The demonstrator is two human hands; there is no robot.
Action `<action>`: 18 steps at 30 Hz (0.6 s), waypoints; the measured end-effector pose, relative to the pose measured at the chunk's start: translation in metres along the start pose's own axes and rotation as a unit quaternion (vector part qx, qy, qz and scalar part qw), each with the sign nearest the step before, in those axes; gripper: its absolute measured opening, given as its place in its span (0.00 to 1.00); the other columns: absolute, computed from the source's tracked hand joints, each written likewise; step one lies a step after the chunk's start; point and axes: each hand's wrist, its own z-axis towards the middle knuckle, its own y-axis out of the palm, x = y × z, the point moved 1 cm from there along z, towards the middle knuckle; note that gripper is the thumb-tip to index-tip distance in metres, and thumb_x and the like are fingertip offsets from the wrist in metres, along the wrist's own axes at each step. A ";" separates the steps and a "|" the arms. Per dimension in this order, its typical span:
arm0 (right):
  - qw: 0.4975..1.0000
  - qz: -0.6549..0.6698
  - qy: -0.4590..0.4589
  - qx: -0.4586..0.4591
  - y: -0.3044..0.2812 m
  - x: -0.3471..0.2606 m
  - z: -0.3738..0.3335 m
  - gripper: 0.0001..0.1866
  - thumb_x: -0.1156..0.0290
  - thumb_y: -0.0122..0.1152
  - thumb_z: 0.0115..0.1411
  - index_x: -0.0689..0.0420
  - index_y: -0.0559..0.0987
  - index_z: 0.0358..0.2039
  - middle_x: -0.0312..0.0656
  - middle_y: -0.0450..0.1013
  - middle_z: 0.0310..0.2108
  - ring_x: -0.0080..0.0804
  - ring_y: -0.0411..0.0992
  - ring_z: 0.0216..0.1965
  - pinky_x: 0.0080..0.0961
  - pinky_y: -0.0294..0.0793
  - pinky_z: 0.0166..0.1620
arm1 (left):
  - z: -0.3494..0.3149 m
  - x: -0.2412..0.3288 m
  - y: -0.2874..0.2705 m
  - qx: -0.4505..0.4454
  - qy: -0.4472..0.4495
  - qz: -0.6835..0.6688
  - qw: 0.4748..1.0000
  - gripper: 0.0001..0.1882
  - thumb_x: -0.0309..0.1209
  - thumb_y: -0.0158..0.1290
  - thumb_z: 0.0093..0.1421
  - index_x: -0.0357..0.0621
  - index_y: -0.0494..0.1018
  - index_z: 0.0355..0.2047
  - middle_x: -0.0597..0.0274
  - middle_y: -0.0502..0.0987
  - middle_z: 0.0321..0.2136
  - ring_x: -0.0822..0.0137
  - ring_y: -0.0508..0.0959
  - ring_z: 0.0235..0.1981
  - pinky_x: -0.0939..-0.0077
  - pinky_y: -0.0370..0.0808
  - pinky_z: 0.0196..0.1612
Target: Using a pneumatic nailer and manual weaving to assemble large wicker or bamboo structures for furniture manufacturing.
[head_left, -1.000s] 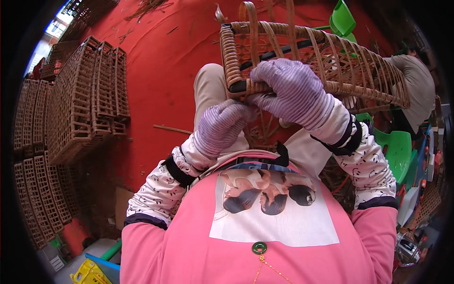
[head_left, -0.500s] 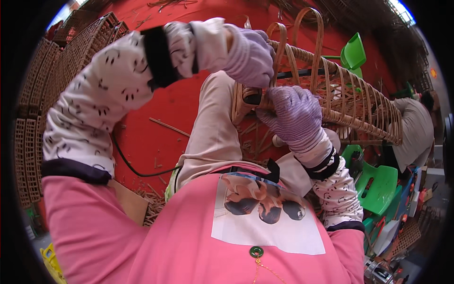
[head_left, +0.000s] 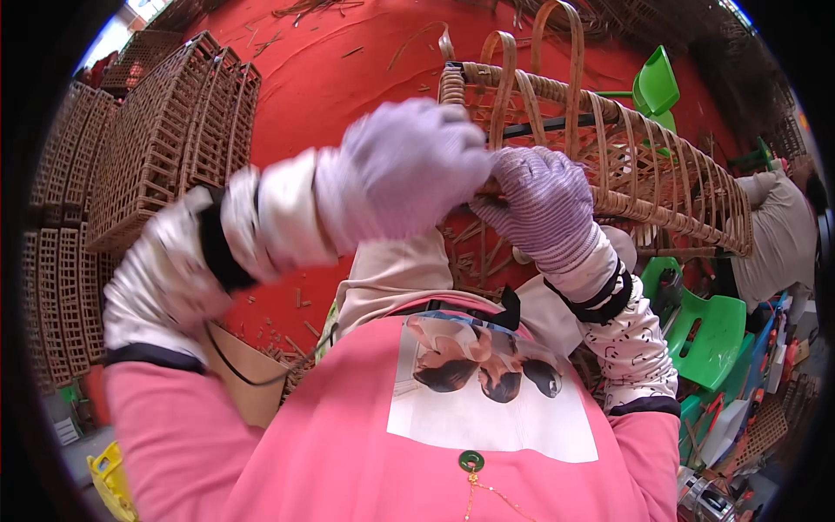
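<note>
A long openwork wicker basket (head_left: 654,213) lies across the space ahead of me and to the right. Loops of flat cane strip (head_left: 577,65) rise from its rim near the left end. My right hand (head_left: 552,204), in a striped lilac knit glove, is closed round the near rim close to the corner. Just left of it, my left hand (head_left: 404,170) wears a matching glove and is blurred by motion. Its fingers look curled, with the tips close to the right hand's fingers. What they hold is hidden, as is the near corner behind the gloves.
Stacked wicker baskets (head_left: 156,148) stand at the left. Cut cane scraps litter the red floor (head_left: 348,87). A green dustpan (head_left: 657,85) lies beyond the basket; a green plastic chair (head_left: 711,339) stands at right. Another person (head_left: 774,230) crouches by the basket's far end. A black cable (head_left: 248,376) hangs at lower left.
My left hand has swung left and toward me, away from the basket's end, uncovering its far corner. My right hand keeps its grip on the near rim.
</note>
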 end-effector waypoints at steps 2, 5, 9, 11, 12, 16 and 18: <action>1.000 0.010 0.006 0.006 -0.002 -0.004 0.007 0.19 0.63 0.69 0.38 0.51 0.73 0.32 0.38 0.72 0.26 0.39 0.72 0.29 0.35 0.70 0.33 | -0.023 0.019 0.008 0.109 -0.089 -0.054 0.989 0.10 0.27 0.58 0.41 0.45 0.73 0.26 0.64 0.74 0.30 0.60 0.75 0.36 0.67 0.73 0.37; 0.995 0.083 0.024 -0.046 -0.005 0.006 0.013 0.19 0.57 0.66 0.41 0.54 0.69 0.26 0.41 0.70 0.20 0.40 0.72 0.25 0.36 0.72 0.28 | -0.027 0.020 0.025 0.178 -0.046 -0.010 0.983 0.09 0.29 0.56 0.39 0.48 0.73 0.24 0.68 0.74 0.28 0.64 0.75 0.36 0.68 0.74 0.41; 0.995 0.090 0.022 -0.024 -0.004 0.010 0.011 0.18 0.57 0.65 0.42 0.54 0.70 0.27 0.43 0.71 0.21 0.43 0.73 0.26 0.38 0.72 0.30 | -0.025 0.011 0.029 0.171 0.010 -0.004 0.985 0.12 0.29 0.57 0.40 0.48 0.74 0.29 0.67 0.74 0.29 0.63 0.76 0.39 0.62 0.70 0.50; 0.995 0.090 0.025 -0.023 -0.003 0.010 0.012 0.18 0.57 0.65 0.43 0.54 0.70 0.27 0.43 0.71 0.21 0.43 0.73 0.26 0.38 0.73 0.30 | -0.024 0.006 0.025 0.160 0.014 -0.035 0.986 0.11 0.30 0.58 0.42 0.48 0.74 0.30 0.66 0.75 0.29 0.63 0.76 0.39 0.61 0.68 0.53; 0.995 0.090 0.028 -0.025 -0.003 0.009 0.012 0.18 0.57 0.65 0.43 0.54 0.70 0.27 0.43 0.71 0.21 0.43 0.73 0.26 0.38 0.73 0.29 | -0.023 0.004 0.019 0.146 0.002 -0.089 0.985 0.11 0.31 0.59 0.44 0.48 0.74 0.30 0.66 0.75 0.29 0.64 0.76 0.38 0.59 0.66 0.54; 0.993 0.094 0.044 -0.056 -0.003 0.008 0.015 0.18 0.56 0.65 0.43 0.54 0.71 0.27 0.43 0.71 0.21 0.43 0.73 0.26 0.37 0.73 0.29 | -0.020 -0.015 0.025 0.129 -0.064 -0.245 0.959 0.10 0.32 0.60 0.48 0.48 0.73 0.31 0.64 0.77 0.29 0.62 0.77 0.36 0.57 0.64 0.55; 0.993 0.102 0.042 -0.041 0.000 0.009 0.014 0.19 0.55 0.65 0.43 0.54 0.71 0.28 0.43 0.72 0.21 0.43 0.73 0.26 0.37 0.73 0.29 | -0.016 -0.019 0.025 0.101 -0.080 -0.255 0.958 0.13 0.32 0.62 0.45 0.48 0.73 0.32 0.65 0.77 0.30 0.60 0.76 0.38 0.59 0.63 0.56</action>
